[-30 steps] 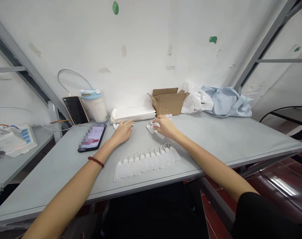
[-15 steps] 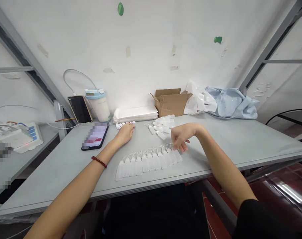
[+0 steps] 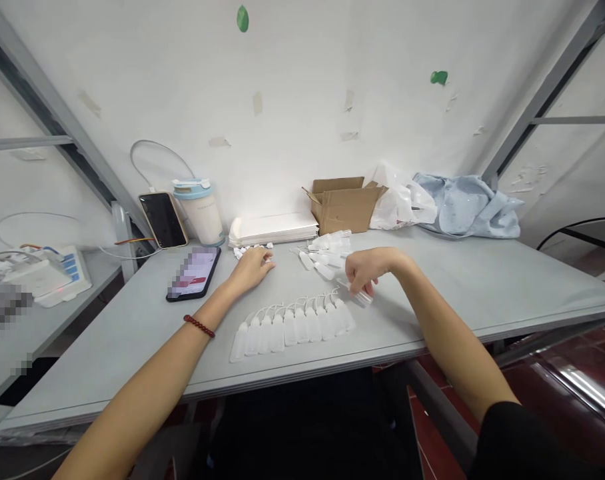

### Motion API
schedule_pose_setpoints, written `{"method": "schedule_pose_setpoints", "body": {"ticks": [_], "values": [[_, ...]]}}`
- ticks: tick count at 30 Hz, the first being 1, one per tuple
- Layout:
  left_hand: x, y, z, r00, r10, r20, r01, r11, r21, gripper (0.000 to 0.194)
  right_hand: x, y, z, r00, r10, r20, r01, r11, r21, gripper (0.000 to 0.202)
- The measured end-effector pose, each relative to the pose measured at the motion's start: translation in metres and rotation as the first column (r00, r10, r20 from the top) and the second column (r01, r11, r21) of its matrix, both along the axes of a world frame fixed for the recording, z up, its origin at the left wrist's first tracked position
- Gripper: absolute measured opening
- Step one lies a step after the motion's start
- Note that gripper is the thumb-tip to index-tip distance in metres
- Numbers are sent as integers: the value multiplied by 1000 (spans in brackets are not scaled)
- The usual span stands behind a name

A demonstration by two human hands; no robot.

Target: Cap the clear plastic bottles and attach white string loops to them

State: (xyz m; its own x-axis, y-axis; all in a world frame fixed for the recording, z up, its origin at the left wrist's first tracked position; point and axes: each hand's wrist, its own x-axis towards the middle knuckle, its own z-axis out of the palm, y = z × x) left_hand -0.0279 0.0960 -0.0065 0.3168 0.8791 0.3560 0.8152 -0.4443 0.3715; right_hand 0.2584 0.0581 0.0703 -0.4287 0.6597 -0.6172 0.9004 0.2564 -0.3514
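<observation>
right hand [image 3: 365, 270] pinching small plastic squeeze bottle [image 3: 362, 297] at right end of bottle row [image 3: 292, 325] on table [image 3: 457, 280] | left hand [image 3: 252, 267] curled loosely over caps [image 3: 243, 251] | bottle likely light, thin-walled, squashy, slick: hold mid-body gently

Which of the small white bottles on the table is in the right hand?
The bottle at the right end of the row, held by the right hand and angled away; the others lie side by side, untouched.
</observation>
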Motion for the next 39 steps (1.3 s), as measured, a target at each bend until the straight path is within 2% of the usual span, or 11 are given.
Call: {"method": "schedule_pose_setpoints", "body": {"ticks": [2,5,7,10,12,16,21,28,31,36,39], "values": [[4,-5,5,974,13,226,8,996,-89,24,9,2,4,985,-14,-170,29,995,91,16],[15,-18,17,827,31,561,136,958,-254,35,12,4,6,887,-32,-461,152,963,224,17],[25,-29,25,779,30,626,211,928,-307,37,4,4,1,793,-16,-609,239,928,286,18],[36,-44,35,779,44,625,211,921,-327,31,-18,6,-17,650,67,-757,308,887,343,19],[39,-49,39,768,38,639,222,920,-322,29,-32,8,-31,599,108,-794,317,878,359,19],[36,-49,39,752,29,659,237,921,-310,28,-50,9,-51,666,178,-724,239,869,433,15],[34,-46,37,812,-37,583,248,925,-287,26,-54,8,-57,719,255,-647,178,832,526,14],[40,-49,30,877,-230,421,283,957,-68,21,-60,8,-63,755,319,-573,133,781,610,14],[41,-50,27,891,-218,397,256,966,-44,22,-64,7,-67,766,326,-554,132,763,632,13],[42,-49,24,879,-176,444,220,974,-50,31,-66,7,-70,774,329,-541,117,765,633,13],[43,-49,25,885,-207,417,242,970,-32,25,-66,8,-70,778,325,-537,113,769,629,12]]}}
